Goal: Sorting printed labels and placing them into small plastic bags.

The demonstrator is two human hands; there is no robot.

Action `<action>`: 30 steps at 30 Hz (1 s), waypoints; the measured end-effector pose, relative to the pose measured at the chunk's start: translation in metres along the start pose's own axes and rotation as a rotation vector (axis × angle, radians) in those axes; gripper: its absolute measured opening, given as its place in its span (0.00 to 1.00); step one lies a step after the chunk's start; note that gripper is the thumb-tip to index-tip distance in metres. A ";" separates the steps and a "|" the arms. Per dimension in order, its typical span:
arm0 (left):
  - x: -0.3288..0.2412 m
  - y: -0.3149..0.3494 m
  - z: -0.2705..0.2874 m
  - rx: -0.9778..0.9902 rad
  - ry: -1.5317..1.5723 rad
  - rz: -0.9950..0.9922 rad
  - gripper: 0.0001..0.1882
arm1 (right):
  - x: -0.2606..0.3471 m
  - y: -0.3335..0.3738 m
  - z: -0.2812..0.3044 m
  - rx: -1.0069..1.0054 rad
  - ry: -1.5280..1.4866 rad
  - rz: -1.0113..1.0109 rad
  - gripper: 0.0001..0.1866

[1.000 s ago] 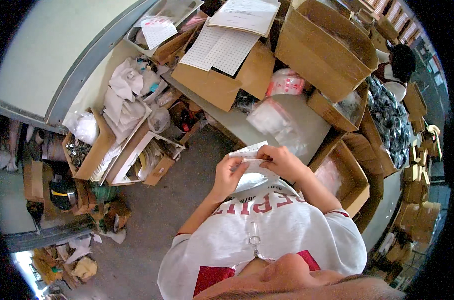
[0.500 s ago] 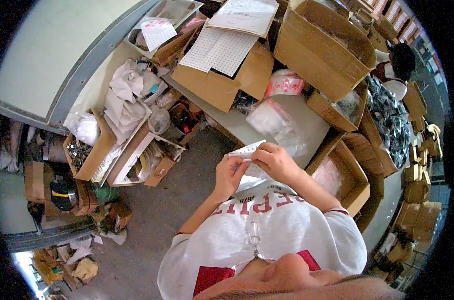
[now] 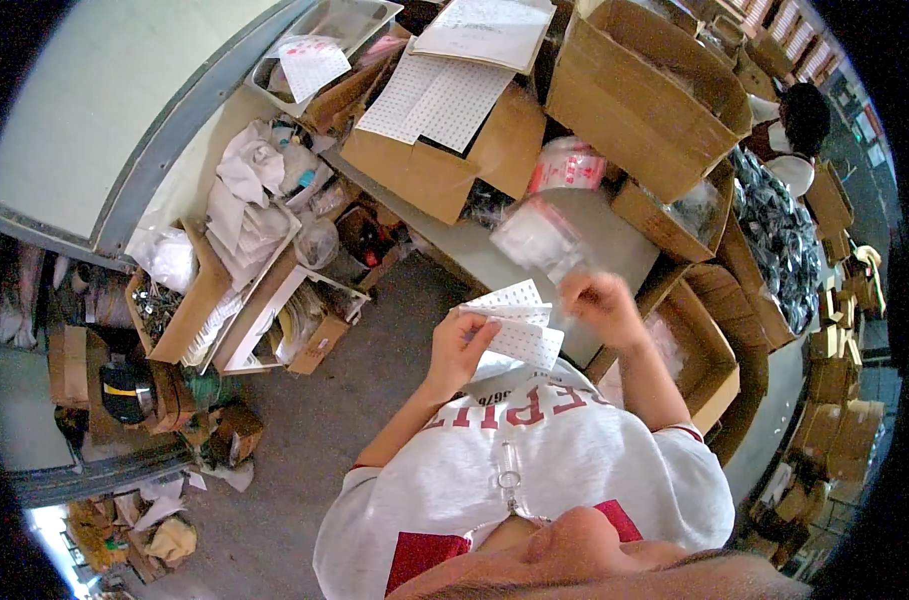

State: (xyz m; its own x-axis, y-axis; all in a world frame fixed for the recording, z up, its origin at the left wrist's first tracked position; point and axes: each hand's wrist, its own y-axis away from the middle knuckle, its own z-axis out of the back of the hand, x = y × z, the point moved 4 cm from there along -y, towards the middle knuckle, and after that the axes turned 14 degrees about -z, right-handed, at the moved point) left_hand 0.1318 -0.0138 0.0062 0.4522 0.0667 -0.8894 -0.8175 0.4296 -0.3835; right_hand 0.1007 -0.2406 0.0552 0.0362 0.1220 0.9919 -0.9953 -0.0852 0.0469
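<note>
My left hand (image 3: 459, 348) is closed on a folded white label sheet (image 3: 519, 325) covered in rows of small dark print. Its folds fan out to the right, in front of my shirt. To its right is my right hand (image 3: 604, 308), raised over the table edge and smeared by motion; whether anything is in its fingers cannot be made out. Just beyond it, a stack of clear plastic bags (image 3: 537, 235) lies on the grey table (image 3: 614, 235). Behind that stands a roll-like clear plastic bundle with red print (image 3: 568, 167).
Larger printed sheets (image 3: 436, 100) lie on a cardboard box (image 3: 414, 170) at the back. A big open carton (image 3: 644, 100) stands behind the table, another (image 3: 709, 360) at my right. A box of black plastic bags (image 3: 774, 240) is farther right. Paper-filled boxes (image 3: 244, 290) stand left.
My right hand has left the label sheet and moved right, toward the plastic bags. The sheet's folds have spread apart in my left hand, which has stayed nearly in place.
</note>
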 end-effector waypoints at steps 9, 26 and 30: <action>-0.006 0.000 -0.002 0.068 -0.063 -0.040 0.08 | -0.201 -0.021 0.098 -0.327 0.548 -0.515 0.16; -0.010 0.003 0.002 0.062 -0.063 -0.108 0.07 | -0.180 -0.065 0.081 -0.497 0.893 -0.637 0.19; -0.013 0.004 0.001 0.064 -0.101 -0.139 0.07 | -0.222 -0.075 0.109 -0.565 1.031 -0.530 0.17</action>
State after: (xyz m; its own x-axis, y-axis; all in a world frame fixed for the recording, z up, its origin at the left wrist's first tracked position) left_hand 0.1230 -0.0115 0.0160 0.5952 0.0911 -0.7984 -0.7217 0.4975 -0.4812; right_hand 0.1772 -0.3688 -0.1559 0.6020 0.7372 0.3068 -0.7903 0.6049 0.0972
